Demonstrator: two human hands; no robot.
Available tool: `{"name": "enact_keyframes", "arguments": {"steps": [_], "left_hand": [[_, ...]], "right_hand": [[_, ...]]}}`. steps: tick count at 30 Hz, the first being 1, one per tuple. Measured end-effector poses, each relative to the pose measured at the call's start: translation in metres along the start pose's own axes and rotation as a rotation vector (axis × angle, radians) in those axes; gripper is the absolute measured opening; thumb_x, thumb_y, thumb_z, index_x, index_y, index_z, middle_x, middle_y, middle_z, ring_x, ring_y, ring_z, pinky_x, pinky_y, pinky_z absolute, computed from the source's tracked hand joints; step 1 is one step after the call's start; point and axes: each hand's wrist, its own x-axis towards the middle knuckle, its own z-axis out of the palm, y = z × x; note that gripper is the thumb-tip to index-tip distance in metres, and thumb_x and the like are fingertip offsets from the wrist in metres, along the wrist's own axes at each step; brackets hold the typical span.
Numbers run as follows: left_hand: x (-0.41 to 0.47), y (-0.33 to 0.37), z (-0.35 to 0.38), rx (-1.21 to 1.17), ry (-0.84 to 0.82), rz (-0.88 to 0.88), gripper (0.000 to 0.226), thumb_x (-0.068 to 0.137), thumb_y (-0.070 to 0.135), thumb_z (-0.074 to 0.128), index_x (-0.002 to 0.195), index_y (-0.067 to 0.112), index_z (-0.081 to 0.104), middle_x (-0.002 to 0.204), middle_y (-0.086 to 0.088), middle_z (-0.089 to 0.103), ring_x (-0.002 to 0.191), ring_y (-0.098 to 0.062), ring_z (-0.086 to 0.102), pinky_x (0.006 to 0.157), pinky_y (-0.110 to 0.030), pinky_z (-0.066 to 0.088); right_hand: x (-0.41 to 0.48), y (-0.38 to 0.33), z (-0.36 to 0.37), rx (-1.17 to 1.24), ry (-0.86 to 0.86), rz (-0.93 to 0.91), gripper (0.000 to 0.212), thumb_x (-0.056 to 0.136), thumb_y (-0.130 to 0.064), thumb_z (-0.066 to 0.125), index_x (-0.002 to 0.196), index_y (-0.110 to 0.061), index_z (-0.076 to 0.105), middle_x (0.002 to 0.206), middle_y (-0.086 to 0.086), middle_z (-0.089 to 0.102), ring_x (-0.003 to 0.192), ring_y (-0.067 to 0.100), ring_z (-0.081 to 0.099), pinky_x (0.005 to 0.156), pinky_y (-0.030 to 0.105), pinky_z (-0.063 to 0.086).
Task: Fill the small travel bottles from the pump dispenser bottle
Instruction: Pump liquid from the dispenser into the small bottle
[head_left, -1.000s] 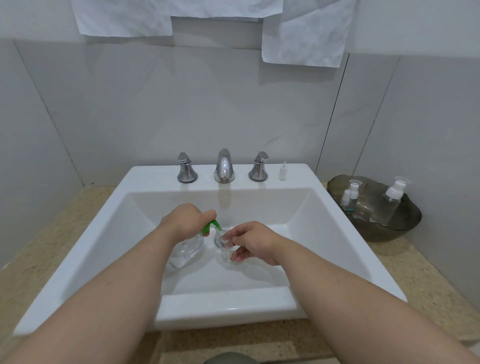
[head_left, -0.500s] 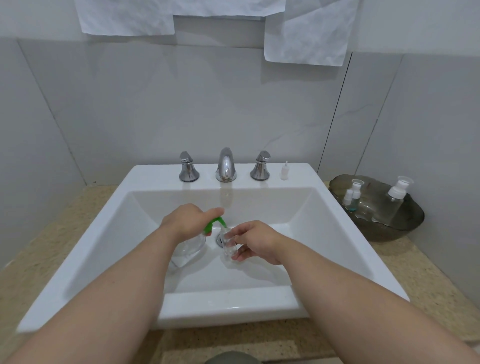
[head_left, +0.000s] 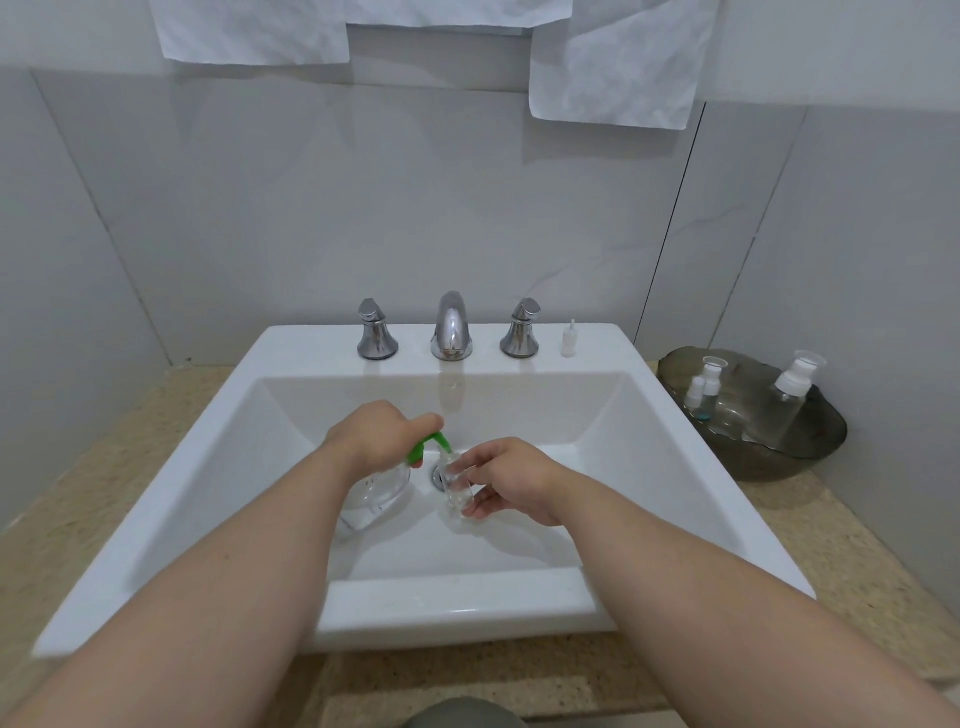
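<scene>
In the sink (head_left: 467, 605), the pump bottle (head_left: 376, 491) lies left of the travel bottle (head_left: 457, 488), seemingly over the drain (head_left: 438, 474). A bowl (head_left: 779, 462) holding bottles (head_left: 792, 400) sits on the worktop (head_left: 852, 561), right.

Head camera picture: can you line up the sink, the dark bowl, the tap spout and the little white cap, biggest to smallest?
1. sink
2. dark bowl
3. tap spout
4. little white cap
All four look plainly different in size here, so there are no ties.

Pale grey wall tiles (head_left: 415, 208), white basin (head_left: 311, 353), chrome tap (head_left: 451, 327), speckled beige counter (head_left: 831, 545).
</scene>
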Motion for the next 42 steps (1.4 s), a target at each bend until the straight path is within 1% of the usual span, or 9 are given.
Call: {"name": "enact_keyframes", "arguments": {"steps": [11,18,23,25,27,30,34,37,42], "left_hand": [[-0.0057,0.0033,-0.0032,-0.049,-0.028,-0.025,0.051,0.067,0.06,0.05,0.051,0.018,0.073,0.065,-0.006,0.069,0.06,-0.025,0.051,0.068,-0.034,0.043],[-0.007,0.0041,-0.0032,-0.06,-0.045,-0.015,0.048,0.066,0.059,0.05,0.047,0.021,0.072,0.084,-0.012,0.078,0.061,-0.025,0.051,0.069,-0.034,0.044],[-0.0084,0.0062,-0.0054,-0.048,-0.041,-0.008,0.045,0.064,0.054,0.048,0.048,0.019,0.072,0.067,-0.011,0.069,0.057,-0.025,0.047,0.066,-0.033,0.041],[-0.0078,0.0057,-0.0054,-0.046,-0.041,0.0,0.046,0.064,0.053,0.048,0.051,0.017,0.073,0.074,-0.016,0.074,0.057,-0.026,0.047,0.066,-0.033,0.042],[-0.0066,0.0044,-0.0051,-0.046,-0.038,0.002,0.047,0.066,0.053,0.049,0.055,0.015,0.075,0.08,-0.016,0.076,0.057,-0.026,0.048,0.066,-0.034,0.043],[-0.0052,0.0028,-0.0041,-0.03,-0.018,-0.001,0.048,0.076,0.052,0.052,0.053,0.016,0.073,0.063,-0.005,0.067,0.058,-0.025,0.051,0.067,-0.033,0.043],[-0.0054,0.0015,-0.0025,0.024,0.006,0.003,0.065,0.09,0.068,0.053,0.054,0.018,0.072,0.057,0.004,0.059,0.063,-0.021,0.056,0.07,-0.034,0.043],[-0.0068,0.0016,-0.0024,0.038,0.005,0.016,0.076,0.089,0.081,0.048,0.058,0.017,0.074,0.059,0.003,0.058,0.067,-0.02,0.059,0.071,-0.034,0.042],[-0.0061,0.0007,-0.0013,0.041,0.009,0.019,0.073,0.088,0.079,0.051,0.056,0.017,0.072,0.059,0.004,0.058,0.066,-0.02,0.059,0.069,-0.034,0.041]], "right_hand": [[0.0009,-0.0002,0.0006,-0.02,-0.004,-0.012,0.023,0.099,0.005,0.051,0.108,-0.005,0.069,0.101,0.015,0.066,0.062,0.025,0.064,0.074,0.036,0.06],[0.001,0.0009,-0.0001,-0.015,-0.009,-0.008,0.019,0.1,0.003,0.054,0.111,-0.003,0.068,0.102,0.014,0.065,0.062,0.024,0.066,0.078,0.037,0.062],[0.0015,0.0013,0.0003,-0.016,-0.012,-0.01,0.024,0.099,0.006,0.05,0.105,-0.005,0.07,0.098,0.013,0.065,0.064,0.026,0.065,0.083,0.04,0.062],[0.0015,0.0011,0.0007,-0.013,-0.01,-0.011,0.024,0.099,0.006,0.05,0.105,-0.006,0.069,0.099,0.012,0.065,0.063,0.026,0.065,0.084,0.041,0.062],[0.0012,0.0011,0.0008,-0.012,-0.011,-0.008,0.023,0.1,0.005,0.051,0.107,-0.005,0.069,0.101,0.013,0.065,0.063,0.025,0.065,0.081,0.039,0.062],[0.0005,0.0007,0.0004,-0.01,-0.007,-0.004,0.023,0.099,0.006,0.05,0.11,-0.003,0.069,0.102,0.014,0.065,0.061,0.024,0.065,0.074,0.035,0.061],[0.0006,0.0,-0.0009,-0.01,-0.001,-0.003,0.022,0.099,0.005,0.053,0.115,0.0,0.068,0.101,0.015,0.066,0.062,0.024,0.064,0.074,0.034,0.062],[0.0022,0.0005,-0.0015,-0.021,0.01,0.0,0.022,0.099,0.003,0.054,0.116,0.001,0.068,0.101,0.015,0.067,0.064,0.027,0.064,0.076,0.036,0.061],[0.0033,0.0008,-0.0011,-0.014,0.009,0.006,0.021,0.099,0.003,0.054,0.113,0.002,0.069,0.099,0.016,0.066,0.063,0.026,0.064,0.074,0.037,0.061]]}}
